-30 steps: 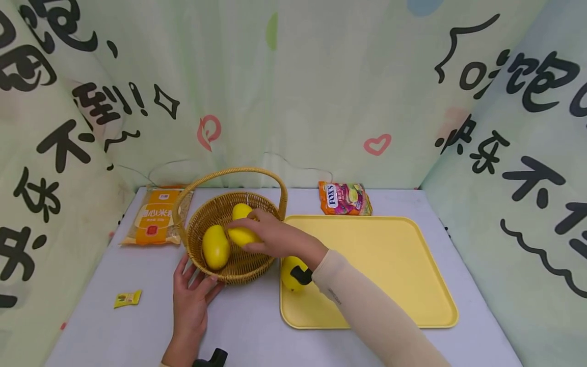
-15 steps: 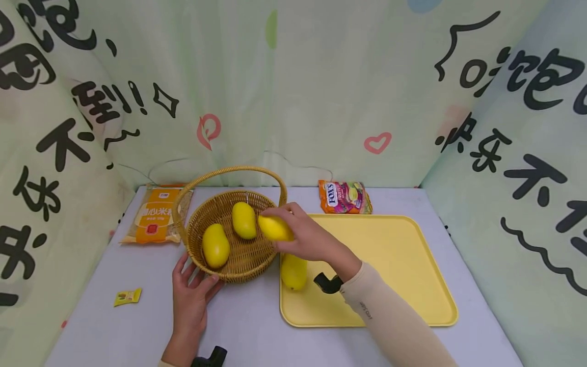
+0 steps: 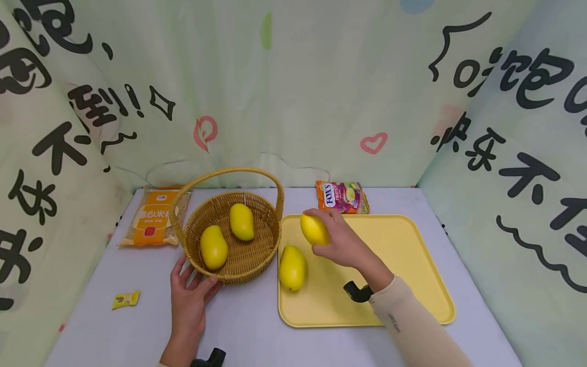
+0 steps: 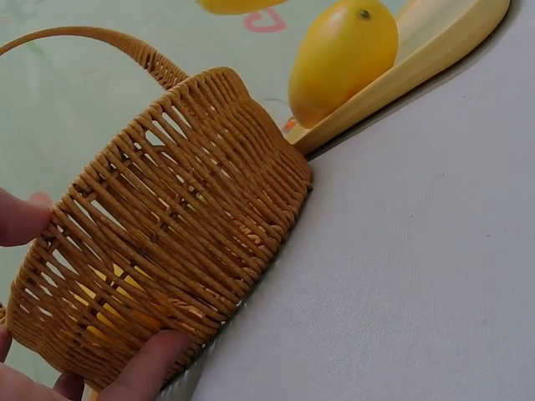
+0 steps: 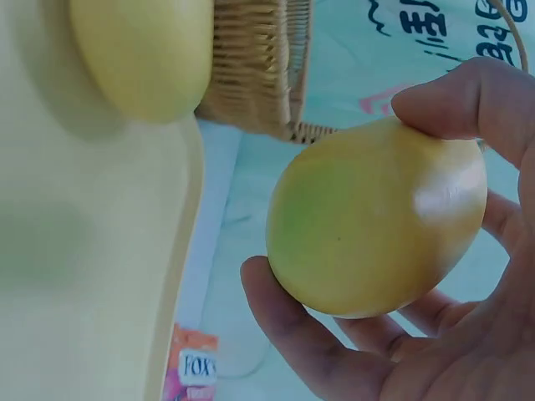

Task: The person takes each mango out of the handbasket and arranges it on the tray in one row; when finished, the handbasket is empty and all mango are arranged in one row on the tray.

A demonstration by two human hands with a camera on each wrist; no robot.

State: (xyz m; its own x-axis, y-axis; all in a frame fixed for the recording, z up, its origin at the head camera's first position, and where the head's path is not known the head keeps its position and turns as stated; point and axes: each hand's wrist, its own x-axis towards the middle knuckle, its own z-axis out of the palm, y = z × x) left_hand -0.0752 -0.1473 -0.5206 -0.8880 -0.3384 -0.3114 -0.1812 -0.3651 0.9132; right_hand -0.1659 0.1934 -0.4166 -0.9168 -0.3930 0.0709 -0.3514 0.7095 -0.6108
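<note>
A yellow mango (image 5: 368, 221), tinged green in the right wrist view, is held between the thumb and fingers of my right hand (image 3: 337, 237), above the back left of the yellow tray (image 3: 394, 275). My left hand (image 3: 190, 300) holds the near side of the wicker basket (image 3: 249, 257), a digit at the rim and another low on the wall in the left wrist view. Two mangoes lie in the basket, one at the left (image 3: 213, 248) and one further back (image 3: 242, 222). Another mango (image 3: 292, 268) lies on the tray's left side.
Behind the tray lies a FOX'S candy bag (image 3: 344, 198). An orange-labelled food bag (image 3: 151, 216) lies left of the basket, and a small yellow wrapped packet (image 3: 125, 299) at the front left. The basket's tall handle (image 3: 224, 173) arches over it. A printed curtain (image 3: 293, 92) encloses the table.
My right hand has lifted a mango out of the basket and carried it right, over the tray. My left hand stays at the basket.
</note>
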